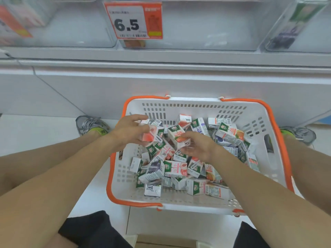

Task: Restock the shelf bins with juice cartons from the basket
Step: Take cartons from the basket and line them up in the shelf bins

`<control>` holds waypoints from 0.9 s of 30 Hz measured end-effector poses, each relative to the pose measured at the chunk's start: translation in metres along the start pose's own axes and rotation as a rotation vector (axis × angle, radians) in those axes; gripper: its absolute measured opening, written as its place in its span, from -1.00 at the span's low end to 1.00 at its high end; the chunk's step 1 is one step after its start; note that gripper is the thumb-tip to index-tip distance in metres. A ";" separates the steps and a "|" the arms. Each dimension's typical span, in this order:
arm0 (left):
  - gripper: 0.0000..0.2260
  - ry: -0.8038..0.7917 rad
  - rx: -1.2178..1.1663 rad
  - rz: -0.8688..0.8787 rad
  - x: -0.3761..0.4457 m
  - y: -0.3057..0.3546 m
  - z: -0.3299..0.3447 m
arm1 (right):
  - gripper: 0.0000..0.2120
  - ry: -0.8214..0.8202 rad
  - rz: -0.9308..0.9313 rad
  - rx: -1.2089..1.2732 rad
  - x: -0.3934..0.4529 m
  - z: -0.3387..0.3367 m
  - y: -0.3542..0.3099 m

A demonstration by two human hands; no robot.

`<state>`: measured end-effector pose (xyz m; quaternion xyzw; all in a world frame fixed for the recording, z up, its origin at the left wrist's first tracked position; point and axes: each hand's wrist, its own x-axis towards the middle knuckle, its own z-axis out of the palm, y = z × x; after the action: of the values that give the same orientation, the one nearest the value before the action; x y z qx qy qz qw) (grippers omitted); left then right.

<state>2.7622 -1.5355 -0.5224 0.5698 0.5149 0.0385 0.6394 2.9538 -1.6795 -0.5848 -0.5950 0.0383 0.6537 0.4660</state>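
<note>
Cartons [180, 169] heaped loose in basket [279, 140], floor level, at 6 o'clock from shelf bins [197, 33]. Left hand [129, 130] grips a peach carton [152, 136], fingers curled round it. Right hand [198, 144] holds a second carton [179, 136] from below, thumb and fingers on its lower end. Both are lifted just above the pile. Judgement: small, light, stiff-sided boxes with a smooth, slightly slippery coating; corners dent if squeezed. Best taken across the two broad faces, several per hand. Bins at 12 look nearly bare.
</note>
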 end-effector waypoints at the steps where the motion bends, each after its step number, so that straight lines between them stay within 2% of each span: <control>1: -0.58 -0.039 0.109 0.040 -0.001 0.008 -0.004 | -0.82 -0.078 -0.010 0.029 -0.006 0.004 -0.004; 4: -0.49 -0.170 0.630 0.171 -0.006 0.046 -0.024 | -0.68 -0.304 -0.059 0.062 -0.022 0.015 -0.018; 7: -0.54 -0.219 1.018 0.261 -0.028 0.099 -0.041 | -0.53 -0.491 -0.144 0.016 -0.039 0.032 -0.031; 9: -0.60 -0.196 1.091 0.299 -0.047 0.130 -0.051 | -0.38 -0.489 -0.310 -0.102 -0.054 0.047 -0.041; 11: -0.58 -0.159 1.096 0.351 -0.067 0.154 -0.062 | -0.30 -0.379 -0.551 -0.263 -0.075 0.065 -0.057; 13: -0.61 -0.105 0.991 0.454 -0.081 0.171 -0.070 | -0.30 -0.337 -0.719 -0.289 -0.100 0.078 -0.078; 15: -0.73 -0.081 0.685 0.551 -0.092 0.178 -0.074 | -0.36 -0.321 -0.856 -0.229 -0.124 0.084 -0.100; 19: -0.77 -0.105 0.176 0.570 -0.100 0.177 -0.076 | -0.50 -0.165 -1.140 -0.185 -0.167 0.092 -0.144; 22: -0.73 -0.056 -0.123 0.551 -0.093 0.177 -0.076 | -0.50 -0.022 -1.318 -0.258 -0.181 0.100 -0.180; 24: -0.64 -0.042 -0.269 0.531 -0.088 0.177 -0.073 | -0.51 0.089 -1.378 -0.338 -0.177 0.106 -0.210; 27: -0.52 0.005 -0.391 0.536 -0.081 0.182 -0.071 | -0.53 0.258 -1.349 -0.546 -0.148 0.114 -0.263</control>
<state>2.7722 -1.4746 -0.3205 0.5514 0.3312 0.3047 0.7024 3.0202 -1.5455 -0.2989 -0.6562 -0.4453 0.1363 0.5938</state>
